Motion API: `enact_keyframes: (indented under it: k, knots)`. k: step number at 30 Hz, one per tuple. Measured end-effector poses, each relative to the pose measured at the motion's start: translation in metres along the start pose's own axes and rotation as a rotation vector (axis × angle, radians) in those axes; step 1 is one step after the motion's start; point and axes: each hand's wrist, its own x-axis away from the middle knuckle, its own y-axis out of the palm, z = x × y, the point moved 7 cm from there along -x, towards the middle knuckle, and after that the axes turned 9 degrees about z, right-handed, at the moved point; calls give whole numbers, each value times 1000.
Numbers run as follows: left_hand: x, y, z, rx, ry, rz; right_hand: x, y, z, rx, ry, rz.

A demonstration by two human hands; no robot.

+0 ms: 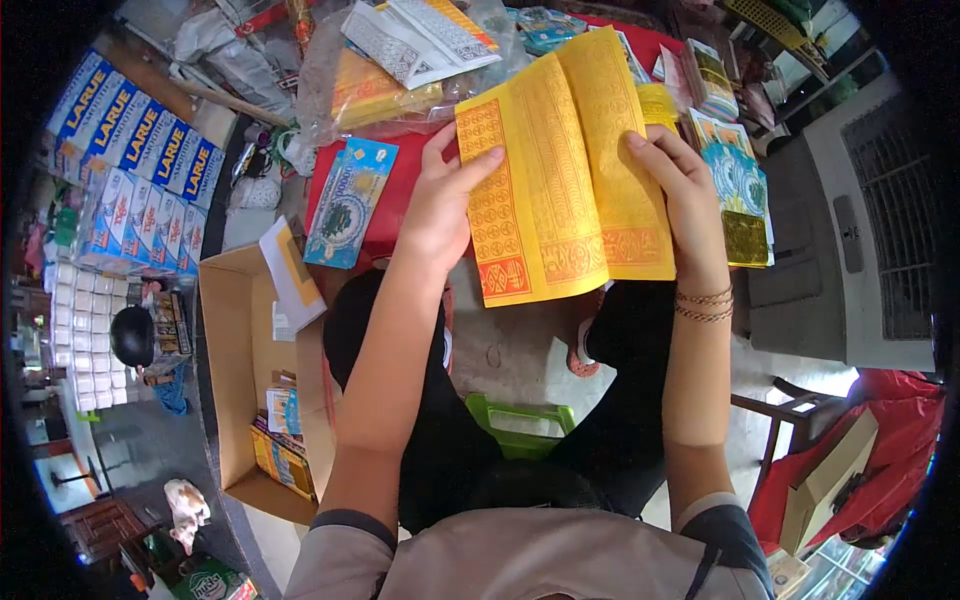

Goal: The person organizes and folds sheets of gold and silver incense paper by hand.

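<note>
Between my two hands is a yellow printed paper sheet (545, 190) with red and orange patterns, creased down the middle and held up above my lap. My left hand (450, 190) pinches its left edge, thumb on the front. At the right edge, my right hand (680, 185) grips the paper with its thumb on the front and fingers behind. A blue printed paper bundle (350, 200) lies on the red tabletop (405, 185) near my left hand. Beside my right hand are blue printed papers (735, 175) and a gold-coloured packet (744, 238).
A cardboard box (225, 345) with paper packets stands at my left. Plastic-wrapped yellow papers (375, 95) and white patterned sheets (420, 45) lie at the table's back. Stacked LARUE cartons (145, 135) are far left; a grey cabinet (850, 220) stands right. A green stool (520, 425) is below me.
</note>
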Motion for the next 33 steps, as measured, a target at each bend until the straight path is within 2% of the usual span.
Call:
enact_keyframes:
  k: [3,5,8,12,14,15,17,18,20,24,26,27,28,31,32,33]
  knots:
    - [4,4,2,-53,99,21,-3,-1,5,63,-10,3]
    - [9,3,9,-158,235,120,-5,-2,9,125,-22,9]
    - [9,0,13,-230,281,185,-7,-7,14,158,-3,68]
    - [1,-3,6,-223,278,131,-12,-15,15,164,-23,149]
    - [2,-1,16,-570,587,190,-12,-14,10,188,-98,181]
    - [1,-4,16,-573,586,186,-10,-6,11,124,-48,112]
    - [29,19,46,-1270,1182,351,-6,10,14,65,-25,-59]
    - [25,20,53,-1273,1186,342,-7,16,18,107,-82,-88]
    - [15,22,73,-1358,1322,441,-9,25,28,112,-96,-144]
    - [-29,14,90,-1479,1410,386,-17,17,31,109,-48,-131]
    - [-58,-4,83,-1452,1287,259,-24,6,37,89,12,-64]
    - [-59,-7,84,-1425,1371,249,-25,3,36,91,12,-56]
    - [-56,-3,83,-1426,1365,239,-25,2,35,56,12,-46]
    - [-37,14,94,-1625,1424,321,-23,-3,34,43,15,-40]
    - [-38,14,94,-1628,1420,316,-23,-4,33,69,6,-51]
    - [-43,9,95,-1518,1321,279,-22,-5,33,69,11,-49]
